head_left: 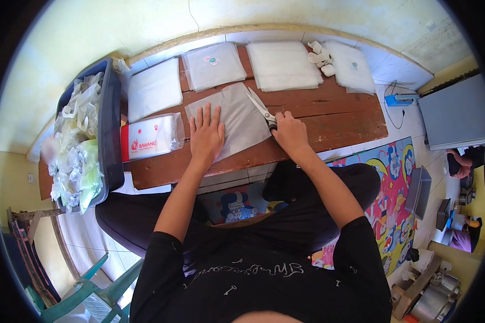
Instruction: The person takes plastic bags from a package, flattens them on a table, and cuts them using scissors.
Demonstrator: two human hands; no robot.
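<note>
on the brown wooden table (339, 121), from where i sat watching remotely, one clear plastic sheet (240, 121) lay aslant near the front edge. the left hand (207, 134) was spread flat on its left part, fingers extended and a little apart, pressing down rather than gripping. the right hand (290, 132) was curled closed around the dark handles of the scissors (261, 106), whose blades pointed up and leftward along the sheet's right edge. the blades looked slightly parted; i could not tell whether the film ran between them.

my worry was slip: the film looked thin and slick, and with only one palm on it, a tug from the blades could, i judged, have skewed or puckered it and left a ragged edge. a second risk was the left fingers, should that hand have strayed rightward toward the blades.

as for placing, the sheet was directly beneath the left palm and reached out to its right, ending just beside the right hand. the printed packet (148, 139) lay to the left hand's left, and the plain stack (283, 64) lay beyond the scissors.
</note>
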